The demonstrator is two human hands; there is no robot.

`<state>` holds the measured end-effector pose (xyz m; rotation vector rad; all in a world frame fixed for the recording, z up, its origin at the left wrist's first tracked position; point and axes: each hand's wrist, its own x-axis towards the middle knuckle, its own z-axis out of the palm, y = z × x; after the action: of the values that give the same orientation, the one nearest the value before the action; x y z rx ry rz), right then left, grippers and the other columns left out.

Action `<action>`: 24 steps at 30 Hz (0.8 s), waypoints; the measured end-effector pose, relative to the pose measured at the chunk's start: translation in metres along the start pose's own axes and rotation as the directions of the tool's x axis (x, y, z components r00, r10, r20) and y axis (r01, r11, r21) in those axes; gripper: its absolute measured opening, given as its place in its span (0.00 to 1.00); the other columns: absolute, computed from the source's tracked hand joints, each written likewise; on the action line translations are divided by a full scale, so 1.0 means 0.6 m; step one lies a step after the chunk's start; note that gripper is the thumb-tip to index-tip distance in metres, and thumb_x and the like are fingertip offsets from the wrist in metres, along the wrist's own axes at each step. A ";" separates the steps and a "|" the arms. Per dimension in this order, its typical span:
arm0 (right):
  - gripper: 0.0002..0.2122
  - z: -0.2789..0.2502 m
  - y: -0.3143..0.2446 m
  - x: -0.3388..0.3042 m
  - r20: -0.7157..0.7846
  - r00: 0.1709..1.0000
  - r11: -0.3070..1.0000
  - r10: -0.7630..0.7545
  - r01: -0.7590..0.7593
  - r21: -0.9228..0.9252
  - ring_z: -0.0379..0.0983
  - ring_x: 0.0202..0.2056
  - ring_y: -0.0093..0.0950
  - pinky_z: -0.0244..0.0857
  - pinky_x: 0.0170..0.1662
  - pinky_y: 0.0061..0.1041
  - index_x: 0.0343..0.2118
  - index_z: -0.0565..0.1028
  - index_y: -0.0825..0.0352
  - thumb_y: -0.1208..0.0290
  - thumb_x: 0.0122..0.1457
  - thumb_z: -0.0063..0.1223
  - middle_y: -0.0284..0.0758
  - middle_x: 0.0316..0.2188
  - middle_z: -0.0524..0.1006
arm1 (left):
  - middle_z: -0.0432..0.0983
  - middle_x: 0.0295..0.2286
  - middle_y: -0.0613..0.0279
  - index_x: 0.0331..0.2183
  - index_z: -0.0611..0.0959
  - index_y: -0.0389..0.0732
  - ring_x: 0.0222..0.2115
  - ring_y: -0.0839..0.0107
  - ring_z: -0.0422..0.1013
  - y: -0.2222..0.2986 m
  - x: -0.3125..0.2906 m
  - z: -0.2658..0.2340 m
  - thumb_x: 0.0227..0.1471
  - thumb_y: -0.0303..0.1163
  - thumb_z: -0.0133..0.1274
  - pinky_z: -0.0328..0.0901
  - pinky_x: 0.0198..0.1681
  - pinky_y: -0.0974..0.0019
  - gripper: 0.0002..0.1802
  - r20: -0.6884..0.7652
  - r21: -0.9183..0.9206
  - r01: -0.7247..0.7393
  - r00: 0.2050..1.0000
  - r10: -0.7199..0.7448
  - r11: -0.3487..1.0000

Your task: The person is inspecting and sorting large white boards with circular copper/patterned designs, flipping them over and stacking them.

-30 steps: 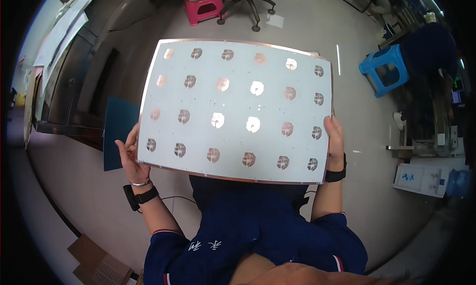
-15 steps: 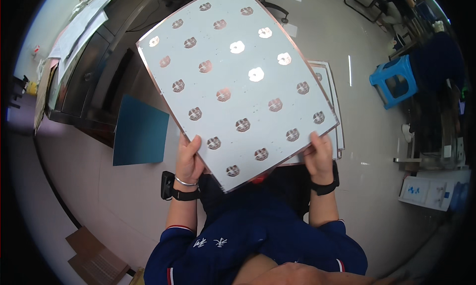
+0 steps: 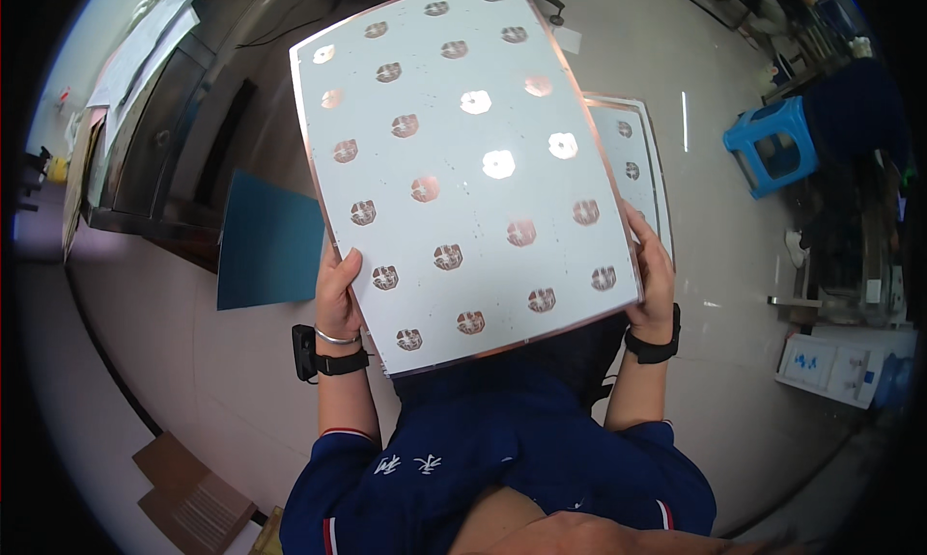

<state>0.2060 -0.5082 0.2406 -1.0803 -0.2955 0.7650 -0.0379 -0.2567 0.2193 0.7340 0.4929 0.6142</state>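
A large white circuit-board panel (image 3: 463, 208) with copper-coloured edges and rows of small round copper patterns is held up in front of me, tilted slightly. My left hand (image 3: 338, 290) grips its lower left edge, thumb on the printed face and the other fingers hidden behind. At the lower right edge my right hand (image 3: 655, 275) is closed on the panel, its fingers lying along the side. Another similar panel (image 3: 608, 130) shows from underneath on the right, mostly covered. Several patterns shine brightly in the light.
A dark teal board (image 3: 270, 246) stands on the floor to the left, beside a dark metal cabinet (image 3: 154, 169) with papers (image 3: 145, 53) on top. Flattened cardboard (image 3: 193, 502) lies at lower left. To the right are a blue stool (image 3: 772, 150) and a white box-like unit (image 3: 826, 370).
The upper panel has turned to stand straighter and its near edge has swung left. My right hand has shifted from the near corner up onto the right edge, uncovering more of the lower panel.
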 end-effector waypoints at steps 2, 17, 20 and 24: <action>0.25 -0.008 0.000 0.003 0.093 0.994 0.996 0.060 -0.066 0.061 0.69 0.44 0.26 0.62 0.46 0.22 0.53 0.58 0.77 0.61 0.60 0.38 0.44 0.42 0.72 | 0.66 0.45 0.49 0.50 0.61 0.30 0.43 0.66 0.69 0.013 -0.001 -0.003 0.50 0.30 0.48 0.66 0.45 0.65 0.27 0.020 0.031 -0.003 1.000 0.002 1.000; 0.22 0.106 0.076 0.000 0.071 0.995 0.938 0.065 -0.085 0.335 0.60 0.52 0.33 0.56 0.54 0.34 0.54 0.55 0.71 0.75 0.57 0.43 0.40 0.51 0.63 | 0.59 0.52 0.53 0.55 0.59 0.39 0.52 0.61 0.58 -0.019 -0.026 0.057 0.57 0.43 0.38 0.52 0.56 0.56 0.28 0.152 -0.521 -0.052 0.977 0.152 0.852; 0.24 0.105 0.084 -0.007 0.119 0.990 0.949 0.080 -0.112 0.294 0.62 0.51 0.33 0.57 0.53 0.35 0.55 0.54 0.69 0.78 0.56 0.44 0.39 0.51 0.62 | 0.61 0.51 0.57 0.55 0.57 0.38 0.52 0.65 0.58 -0.050 -0.037 0.065 0.52 0.32 0.46 0.54 0.55 0.60 0.30 0.071 -0.186 -0.063 0.995 0.077 0.981; 0.22 0.043 0.046 -0.003 0.007 0.998 0.954 0.060 -0.059 0.294 0.63 0.50 0.32 0.59 0.52 0.33 0.53 0.57 0.72 0.80 0.54 0.43 0.39 0.49 0.65 | 0.61 0.51 0.59 0.55 0.58 0.39 0.51 0.67 0.60 -0.033 -0.030 0.014 0.51 0.27 0.48 0.54 0.55 0.62 0.31 0.031 -0.166 0.040 0.999 -0.035 0.985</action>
<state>0.1784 -0.4850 0.2290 -0.8105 -0.1410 0.8323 -0.0390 -0.2842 0.2140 0.5729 0.4233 0.6017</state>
